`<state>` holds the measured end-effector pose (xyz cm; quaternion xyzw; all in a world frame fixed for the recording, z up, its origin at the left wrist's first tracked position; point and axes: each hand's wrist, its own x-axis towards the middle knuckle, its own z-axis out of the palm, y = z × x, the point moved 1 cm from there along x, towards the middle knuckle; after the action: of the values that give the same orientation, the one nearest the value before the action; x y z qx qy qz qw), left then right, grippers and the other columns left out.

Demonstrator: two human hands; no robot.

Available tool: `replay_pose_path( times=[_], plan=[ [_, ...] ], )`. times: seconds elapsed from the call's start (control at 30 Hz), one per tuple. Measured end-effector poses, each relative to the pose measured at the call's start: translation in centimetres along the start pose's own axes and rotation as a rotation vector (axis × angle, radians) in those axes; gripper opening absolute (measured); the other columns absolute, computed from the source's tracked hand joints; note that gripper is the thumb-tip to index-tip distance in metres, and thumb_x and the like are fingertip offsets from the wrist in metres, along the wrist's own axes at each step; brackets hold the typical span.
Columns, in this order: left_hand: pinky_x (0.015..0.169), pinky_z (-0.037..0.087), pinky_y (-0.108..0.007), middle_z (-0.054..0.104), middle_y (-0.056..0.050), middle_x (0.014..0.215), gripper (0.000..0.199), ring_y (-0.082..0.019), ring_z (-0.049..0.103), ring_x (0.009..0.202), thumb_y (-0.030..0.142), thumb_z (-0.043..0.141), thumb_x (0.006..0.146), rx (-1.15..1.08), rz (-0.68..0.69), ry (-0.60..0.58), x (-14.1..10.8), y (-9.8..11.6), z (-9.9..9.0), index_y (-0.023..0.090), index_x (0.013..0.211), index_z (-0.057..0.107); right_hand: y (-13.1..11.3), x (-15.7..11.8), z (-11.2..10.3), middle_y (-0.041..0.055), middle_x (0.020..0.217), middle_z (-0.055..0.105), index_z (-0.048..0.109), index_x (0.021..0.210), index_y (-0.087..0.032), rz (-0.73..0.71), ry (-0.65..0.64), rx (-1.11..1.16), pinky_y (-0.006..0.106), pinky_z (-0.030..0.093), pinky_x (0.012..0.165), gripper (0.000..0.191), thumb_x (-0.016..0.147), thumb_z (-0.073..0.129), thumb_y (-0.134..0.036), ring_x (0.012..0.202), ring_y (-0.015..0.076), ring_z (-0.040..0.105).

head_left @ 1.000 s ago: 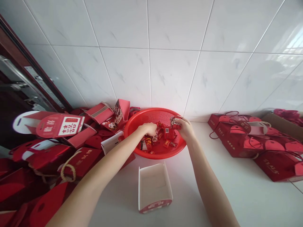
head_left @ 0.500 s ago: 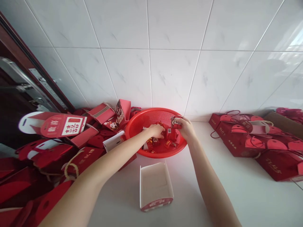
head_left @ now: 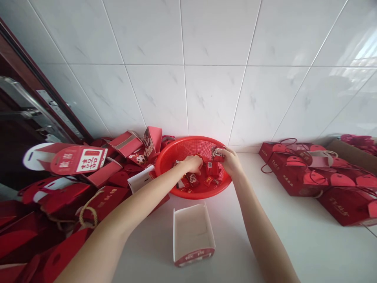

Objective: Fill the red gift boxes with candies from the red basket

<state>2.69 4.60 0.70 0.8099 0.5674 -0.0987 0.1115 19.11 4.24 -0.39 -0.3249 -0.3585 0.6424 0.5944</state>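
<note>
A round red plastic basket (head_left: pixel 165 165) with perforated sides stands against the tiled wall and holds several small wrapped packets (head_left: pixel 212 169), mostly red. My left hand (head_left: pixel 193 164) reaches down into it, fingers closed at the packets; what they pinch is too small to name. At the basket's right rim, my right hand (head_left: pixel 231 160) grips a dark red wrapped packet (head_left: pixel 217 154) with pale lettering. Nearer to me lies an open carton (head_left: pixel 193 232), white inside and red on its front edge.
Red gift boxes, some with rope handles, pile up on the left (head_left: pixel 110 200). More red boxes (head_left: pixel 294 173) stand in rows on the right, beside a brown carton (head_left: pixel 350 155). A door with a metal handle (head_left: pixel 26 96) is at far left.
My left hand has shifted slightly left among the packets, and its fingers have drawn together. My right hand still holds its packet. The view has tilted very slightly.
</note>
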Motion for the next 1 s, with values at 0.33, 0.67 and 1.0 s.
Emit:
replay_pose_path(
  times=[0.33, 0.67, 1.0],
  plan=[
    [0.077, 0.053, -0.032, 0.077, -0.008, 0.088, 0.038, -0.022, 0.069, 0.083, 0.046, 0.058, 0.090, -0.760, 0.177, 0.467, 1.0, -2.0, -1.3, 0.014, 0.091, 0.077, 0.1, 0.1, -0.3, 0.0001, 0.068, 0.069, 0.064, 0.069, -0.018, 0.039, 0.007, -0.012, 0.026, 0.054, 0.056, 0.015, 0.061, 0.076, -0.015, 0.060, 0.0143, 0.064],
    [0.091, 0.053, -0.037, 0.077, -0.011, 0.104, 0.022, -0.021, 0.069, 0.095, 0.029, 0.064, 0.088, -0.921, 0.247, 0.518, 1.3, -1.8, -1.1, 0.012, 0.097, 0.074, 0.0, -0.1, -0.2, 0.0013, 0.075, 0.072, 0.066, 0.073, -0.019, 0.053, -0.036, 0.011, 0.031, 0.059, 0.061, 0.021, 0.057, 0.079, -0.015, 0.074, 0.0194, 0.069],
    [0.090, 0.052, -0.033, 0.076, -0.010, 0.102, 0.019, -0.021, 0.069, 0.097, 0.029, 0.063, 0.088, -0.948, 0.254, 0.571, 1.0, -1.0, -1.4, 0.012, 0.090, 0.071, -0.1, -0.3, 0.0, 0.0018, 0.076, 0.072, 0.065, 0.077, -0.019, 0.056, -0.062, 0.010, 0.030, 0.059, 0.060, 0.022, 0.060, 0.079, -0.015, 0.069, 0.0179, 0.068]
  ],
)
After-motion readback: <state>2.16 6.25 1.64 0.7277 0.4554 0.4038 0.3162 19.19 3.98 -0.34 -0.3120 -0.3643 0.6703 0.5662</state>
